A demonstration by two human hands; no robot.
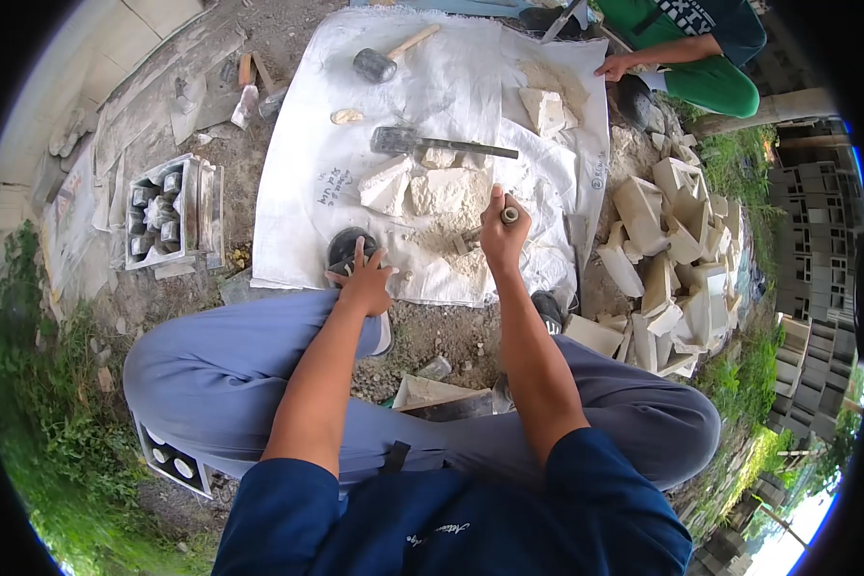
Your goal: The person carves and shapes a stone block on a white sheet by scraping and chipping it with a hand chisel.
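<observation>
My right hand (505,235) is closed around the handle of a hammer (468,238), whose round handle end sticks up from my fist. The hammer's head is down by crumbled white pieces and powder on a white woven sheet (298,182). Just beyond lie broken pale blocks (446,191). Fingers spread, my left hand (365,280) rests over my dark shoe (348,248) at the sheet's near edge and holds nothing. A long-handled dark mallet (394,140) lies behind the blocks, and a black-headed mallet with a wooden handle (375,65) lies farther back.
At the upper right, another person's hand (616,66) is by the sheet's edge, near a pale chunk (544,110). Broken pale blocks are heaped (677,259) to the right. A box with metal pieces (171,213) stands left. Between my legs sits a small tray (442,396).
</observation>
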